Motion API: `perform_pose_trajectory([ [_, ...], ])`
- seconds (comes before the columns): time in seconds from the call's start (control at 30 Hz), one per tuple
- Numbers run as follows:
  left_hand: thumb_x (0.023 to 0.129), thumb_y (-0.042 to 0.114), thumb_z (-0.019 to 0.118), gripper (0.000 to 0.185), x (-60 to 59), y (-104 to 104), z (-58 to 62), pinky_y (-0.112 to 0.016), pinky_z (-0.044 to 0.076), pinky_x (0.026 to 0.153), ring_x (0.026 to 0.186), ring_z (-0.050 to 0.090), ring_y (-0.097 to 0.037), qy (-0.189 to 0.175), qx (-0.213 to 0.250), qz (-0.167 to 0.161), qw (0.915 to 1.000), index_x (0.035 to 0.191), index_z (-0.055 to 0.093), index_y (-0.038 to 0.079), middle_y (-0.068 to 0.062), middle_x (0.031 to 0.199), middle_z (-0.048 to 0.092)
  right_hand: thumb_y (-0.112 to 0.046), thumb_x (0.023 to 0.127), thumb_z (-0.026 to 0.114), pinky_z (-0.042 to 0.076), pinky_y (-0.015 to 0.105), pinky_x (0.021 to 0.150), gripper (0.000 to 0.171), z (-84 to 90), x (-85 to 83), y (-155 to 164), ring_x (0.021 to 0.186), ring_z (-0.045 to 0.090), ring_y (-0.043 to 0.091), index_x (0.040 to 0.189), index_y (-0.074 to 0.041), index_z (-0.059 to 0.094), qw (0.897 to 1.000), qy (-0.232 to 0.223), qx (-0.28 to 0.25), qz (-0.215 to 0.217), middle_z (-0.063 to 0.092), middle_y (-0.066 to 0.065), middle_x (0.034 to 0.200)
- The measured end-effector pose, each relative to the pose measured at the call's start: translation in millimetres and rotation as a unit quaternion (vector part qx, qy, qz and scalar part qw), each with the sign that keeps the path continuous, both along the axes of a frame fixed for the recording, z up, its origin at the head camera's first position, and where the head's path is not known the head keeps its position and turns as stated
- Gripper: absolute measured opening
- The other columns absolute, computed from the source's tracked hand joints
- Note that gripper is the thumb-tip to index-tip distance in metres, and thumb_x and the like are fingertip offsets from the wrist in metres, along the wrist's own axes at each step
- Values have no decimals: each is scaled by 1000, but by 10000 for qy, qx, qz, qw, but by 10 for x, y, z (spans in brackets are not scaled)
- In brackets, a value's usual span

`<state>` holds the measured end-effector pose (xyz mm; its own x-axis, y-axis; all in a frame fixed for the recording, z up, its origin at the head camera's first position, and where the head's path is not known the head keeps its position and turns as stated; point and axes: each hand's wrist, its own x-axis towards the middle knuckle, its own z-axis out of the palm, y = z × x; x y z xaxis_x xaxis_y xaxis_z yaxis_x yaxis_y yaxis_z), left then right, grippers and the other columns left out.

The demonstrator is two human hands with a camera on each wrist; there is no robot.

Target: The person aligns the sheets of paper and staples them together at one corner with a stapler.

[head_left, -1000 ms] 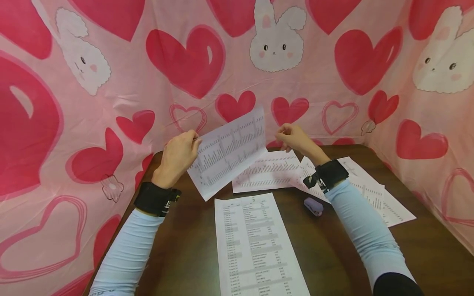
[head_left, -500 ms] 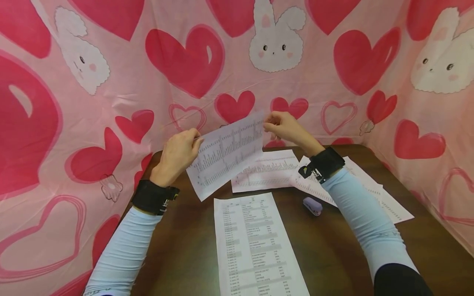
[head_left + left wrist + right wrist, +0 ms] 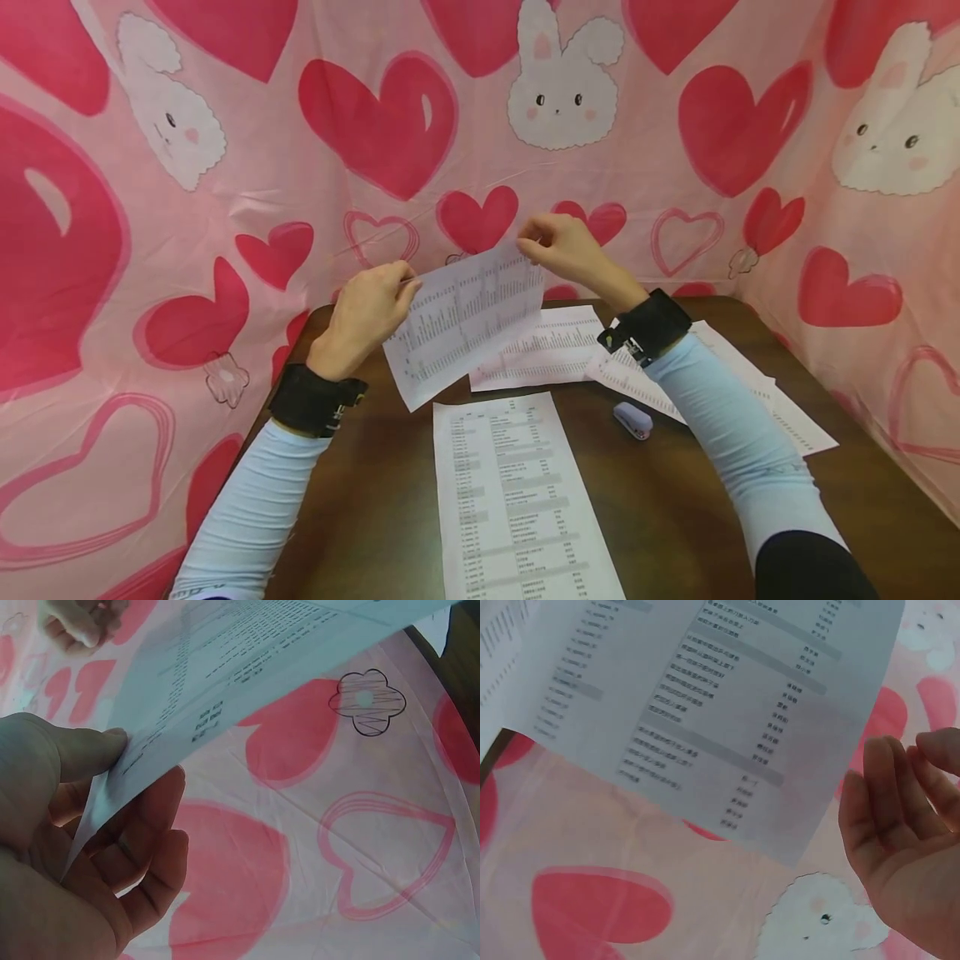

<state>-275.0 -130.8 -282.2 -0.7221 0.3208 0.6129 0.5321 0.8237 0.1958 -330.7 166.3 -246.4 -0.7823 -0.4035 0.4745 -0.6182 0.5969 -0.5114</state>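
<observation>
My left hand (image 3: 367,312) pinches one corner of a printed sheet of paper (image 3: 468,321), raised at a slant above the table. In the left wrist view the thumb presses the sheet's upper face, with loosely bent fingers (image 3: 169,799) underneath. My right hand (image 3: 566,250) is at the sheet's far upper corner. The right wrist view shows that hand's fingers (image 3: 881,787) loosely bent beside the paper's edge, holding nothing. Below, another printed sheet (image 3: 517,492) lies lengthwise on the table.
More printed sheets lie at the back: one sheet (image 3: 570,350) behind the raised paper, others (image 3: 731,367) overlapping on the right under my forearm. A small purple stapler (image 3: 633,420) rests on the brown table (image 3: 375,500). A pink heart-patterned cloth (image 3: 480,167) hangs around the table.
My right hand has moved left and slightly up, from beside the raised sheet to its upper corner. The left hand keeps its pinch, nearly still. The raised sheet's far end has dipped slightly.
</observation>
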Motion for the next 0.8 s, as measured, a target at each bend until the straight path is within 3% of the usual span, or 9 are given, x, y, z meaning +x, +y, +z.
perform_pose_trajectory([
  [0.23,94,20,64,18,26,44,23,-45,53,65,72,65,-29,-74,10,-125,9999,98,69,4,-13,89,71,-15,90,67,53,39,84,14,38,-14,-128,90,63,24,99,-5,70,9966,656,440,226,71,11,96],
  [0.37,94,20,64,19,20,66,23,-43,53,64,70,64,-28,-76,-12,-167,9998,99,70,3,-13,89,71,-11,89,68,49,43,90,13,18,-27,-183,95,63,28,99,-2,70,9896,1039,846,528,71,13,98],
  [0.57,93,19,65,16,10,94,6,-42,53,62,67,64,-27,-45,-10,-272,9996,96,70,4,-12,85,71,-12,86,73,47,42,88,17,-6,15,-246,91,63,29,100,-2,70,9735,1687,1377,697,73,12,99],
  [0.8,93,20,67,16,8,119,18,-41,54,65,69,64,-25,-95,-31,-369,9993,97,70,5,-11,84,70,-13,85,74,51,38,82,18,-3,48,-298,87,62,27,101,-6,72,9655,1801,1634,934,72,10,96],
])
